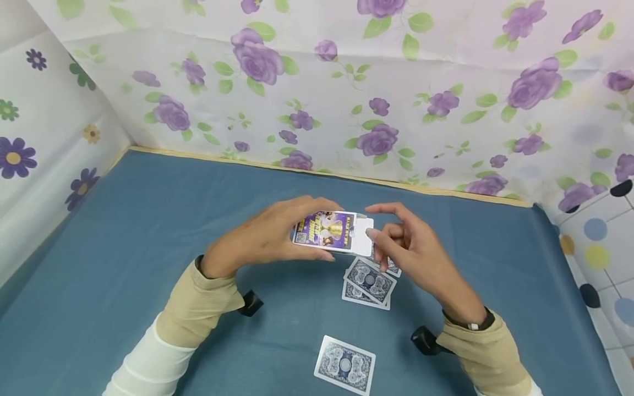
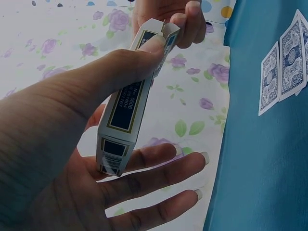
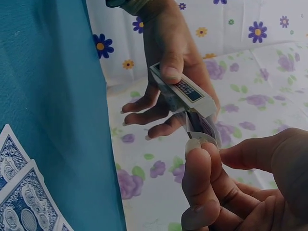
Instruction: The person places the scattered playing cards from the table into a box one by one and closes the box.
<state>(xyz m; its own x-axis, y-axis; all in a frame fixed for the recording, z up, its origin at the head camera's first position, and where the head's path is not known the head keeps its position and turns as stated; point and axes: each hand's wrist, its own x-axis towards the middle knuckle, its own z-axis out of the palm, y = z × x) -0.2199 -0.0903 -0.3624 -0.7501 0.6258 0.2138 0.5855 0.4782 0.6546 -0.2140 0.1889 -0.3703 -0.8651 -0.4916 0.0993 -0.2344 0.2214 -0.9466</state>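
A playing card box (image 1: 324, 230) with a purple printed face and a gold trophy is held up over the table. My left hand (image 1: 272, 231) grips it between the thumb and the other fingers; in the left wrist view the thumb lies along its dark narrow side. At the box's open end, my right hand (image 1: 408, 247) pinches the white end flap (image 1: 364, 236) with thumb and fingertips. Something dark shows inside that opening in the right wrist view. Beneath the right hand lie several overlapping blue-backed playing cards (image 1: 369, 280), face down.
A single face-down playing card (image 1: 345, 364) lies nearer the front on the blue tablecloth (image 1: 148, 209). Flowered sheeting (image 1: 307, 82) rises behind the table's back edge, with more sheeting at both sides. Black wrist devices (image 1: 251, 303) sit below both forearms.
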